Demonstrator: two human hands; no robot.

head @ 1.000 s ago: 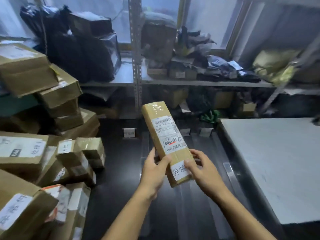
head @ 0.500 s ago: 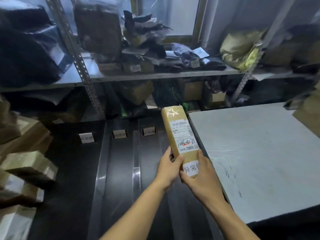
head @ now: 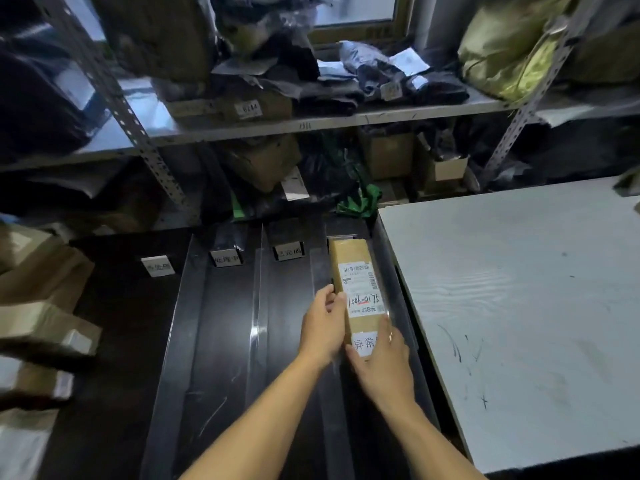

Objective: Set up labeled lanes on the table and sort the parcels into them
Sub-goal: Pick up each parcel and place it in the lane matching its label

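Note:
A long brown cardboard parcel (head: 353, 268) with a white shipping label and a handwritten tag lies lengthwise in the rightmost lane of the dark table (head: 221, 341). My left hand (head: 323, 327) grips its left edge, thumb on top. My right hand (head: 384, 362) holds its near right corner, covering part of the tag. Three small white lane labels stand at the far end: the left label (head: 158, 265), the middle label (head: 227, 258) and the right label (head: 288, 251). Clear dividers (head: 258, 289) separate the lanes.
A pile of brown parcels (head: 41, 306) sits at the left edge. A white tabletop (head: 519, 306) borders the lanes on the right. Metal shelving (head: 311, 124) behind holds boxes, dark bags and a yellow bag (head: 502, 46).
The parcel has moved right and down from mid-air into the rightmost lane, both hands still on it. The view has swung right, so the parcel pile is now at the left edge.

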